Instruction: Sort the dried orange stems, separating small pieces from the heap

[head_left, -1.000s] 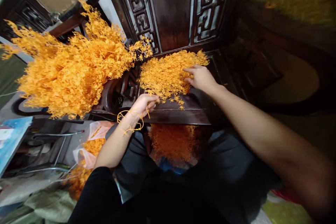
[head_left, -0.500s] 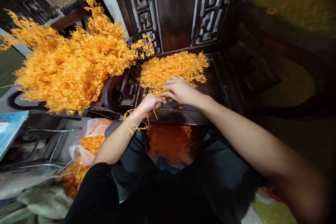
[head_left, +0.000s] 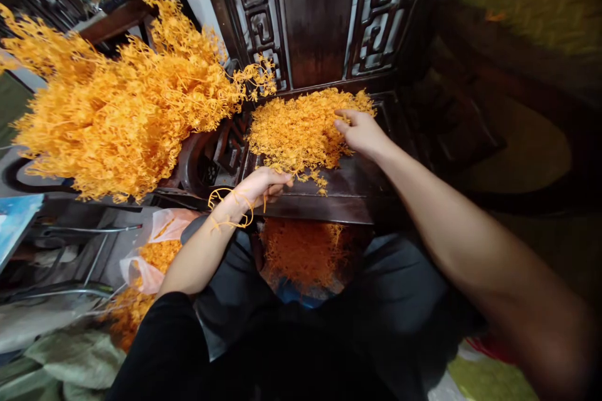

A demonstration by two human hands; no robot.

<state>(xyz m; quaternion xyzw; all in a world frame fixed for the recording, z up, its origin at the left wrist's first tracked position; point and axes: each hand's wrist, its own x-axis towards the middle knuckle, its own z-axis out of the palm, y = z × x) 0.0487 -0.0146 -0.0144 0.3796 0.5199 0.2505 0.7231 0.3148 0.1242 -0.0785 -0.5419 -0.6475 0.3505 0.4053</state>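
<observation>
A heap of small orange plastic sprigs [head_left: 301, 131] lies on the dark wooden chair seat [head_left: 348, 194]. My left hand [head_left: 261, 185] rests at the heap's near edge, fingers pinched on a few orange sprigs, with loose strands draped over the wrist. My right hand [head_left: 360, 131] lies on the heap's right side, fingers bent down into the sprigs; whether it grips any is hidden.
A big bundle of orange branches [head_left: 117, 106] leans at left. The carved chair back [head_left: 320, 12] stands behind the heap. Between my knees is a container of orange sprigs [head_left: 305, 257]. A plastic bag with more sprigs [head_left: 150, 263] sits low left.
My right hand came to my left hand at the near edge half a second ago, then moved back to the heap's far right. My left hand stayed put.
</observation>
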